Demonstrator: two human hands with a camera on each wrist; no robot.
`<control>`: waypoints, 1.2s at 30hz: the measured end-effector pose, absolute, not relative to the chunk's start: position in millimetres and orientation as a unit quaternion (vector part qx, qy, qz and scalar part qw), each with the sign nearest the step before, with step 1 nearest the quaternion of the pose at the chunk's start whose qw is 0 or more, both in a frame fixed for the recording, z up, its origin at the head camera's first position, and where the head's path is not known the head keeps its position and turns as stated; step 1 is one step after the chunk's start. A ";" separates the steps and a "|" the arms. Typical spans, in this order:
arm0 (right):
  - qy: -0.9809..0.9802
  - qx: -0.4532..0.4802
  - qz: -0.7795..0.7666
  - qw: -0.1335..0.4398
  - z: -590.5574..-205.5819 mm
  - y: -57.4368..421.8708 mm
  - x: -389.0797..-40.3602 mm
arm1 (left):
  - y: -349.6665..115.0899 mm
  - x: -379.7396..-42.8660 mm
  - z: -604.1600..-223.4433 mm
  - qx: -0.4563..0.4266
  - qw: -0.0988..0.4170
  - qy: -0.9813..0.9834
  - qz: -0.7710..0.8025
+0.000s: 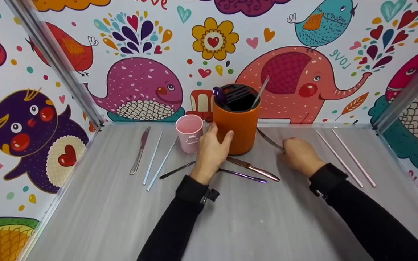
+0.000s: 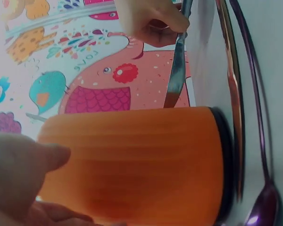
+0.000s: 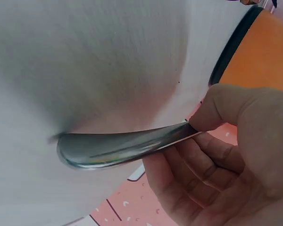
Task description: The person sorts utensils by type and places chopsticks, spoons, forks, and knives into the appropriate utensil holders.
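Note:
An orange utensil holder (image 1: 238,130) with a black slotted insert stands near the back wall; a purple spoon (image 1: 219,94) and a thin pale stick (image 1: 261,91) stick up from it. My left hand (image 1: 210,152) holds its front left side, thumb (image 2: 54,157) on the front and fingers between it and a pink cup (image 1: 186,139). To the right of the holder, my right hand (image 1: 301,156) grips a silver table knife (image 3: 122,148) between thumb and curled fingers. The knife's blade (image 2: 177,75) points toward the back wall, and the holder hides its tip in the left wrist view.
In front of the holder lie a copper knife (image 1: 254,169), a purple-handled spoon (image 1: 247,176) and a black-handled utensil (image 1: 178,169). Two light blue sticks (image 1: 154,156) and a silver knife (image 1: 140,150) lie at left, two pink sticks (image 1: 354,157) at right. Patterned walls enclose the table.

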State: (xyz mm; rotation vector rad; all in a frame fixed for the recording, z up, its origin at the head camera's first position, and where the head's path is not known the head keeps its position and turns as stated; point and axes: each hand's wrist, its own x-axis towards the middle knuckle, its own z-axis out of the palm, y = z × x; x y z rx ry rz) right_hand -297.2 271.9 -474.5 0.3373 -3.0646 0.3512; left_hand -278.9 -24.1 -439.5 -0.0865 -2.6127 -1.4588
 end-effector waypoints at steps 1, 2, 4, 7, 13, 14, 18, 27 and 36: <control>-0.987 0.108 0.116 0.017 -473.5 272.6 -295.9 | -26.6 -276.6 -438.2 -0.032 0.083 -0.869 -0.487; -0.987 0.108 0.117 0.015 -472.7 273.4 -294.5 | -29.4 -274.7 -437.4 -0.038 0.097 -0.866 -0.489; -0.987 0.107 0.123 0.012 -471.6 275.4 -291.6 | -36.2 -270.7 -436.8 -0.051 0.125 -0.859 -0.494; -0.986 0.106 0.124 0.018 -470.1 278.6 -286.7 | -48.2 -265.7 -438.8 -0.080 0.170 -0.841 -0.507; -0.984 0.128 0.118 0.040 -465.1 285.9 -277.6 | -78.1 -261.8 -448.9 -0.095 0.287 -0.825 -0.477; -0.983 0.135 0.115 0.043 -463.9 286.4 -275.6 | -83.6 -263.1 -450.0 -0.085 0.305 -0.825 -0.469; -0.979 0.163 0.105 0.056 -458.1 283.0 -266.2 | -105.6 -272.8 -452.7 -0.031 0.327 -0.823 -0.463; -0.966 0.212 0.108 0.106 -448.5 253.1 -252.8 | -135.1 -296.0 -472.3 0.024 0.180 -0.860 -0.477; -0.938 0.261 0.171 0.150 -439.3 209.7 -249.9 | -135.2 -308.1 -483.1 0.022 0.097 -0.879 -0.467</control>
